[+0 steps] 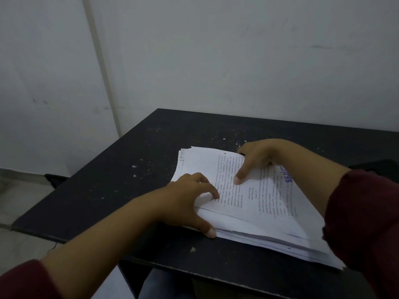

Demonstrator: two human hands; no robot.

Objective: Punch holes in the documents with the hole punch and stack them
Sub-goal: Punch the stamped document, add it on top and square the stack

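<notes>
Document stack (248,214): a thick pile of printed sheets lying flat on the black table (129,180), right of the table's middle and reaching its near edge; the sheets are fanned and uneven at the near and far-left corners.
Long axis: runs from the far-left corner to the near-right corner, oblique to the table's near edge.
Top sheet (248,190): printed text and a blue stamp at its right; one small dark hole shows near its far edge, so at least this sheet looks already punched.
Left hand (190,201): on the stack's left edge, fingers curled, index tip on the top sheet and thumb down at the near-left corner against the pile's side; it pinches the upper sheets there.
Right hand (257,160): at the far edge of the stack, thumb pressed flat on the top sheet, the other fingers bent over the far edge and hidden, so it clasps the sheets from that side.
Nearer hand: both touch the pile; the left holds the near-left corner, the right the far edge.
Hole punch: not in view.
Likely step: squaring or lifting the upper sheets between the two hands; the grip lies across the short span, so the long right end may sag if lifted.
</notes>
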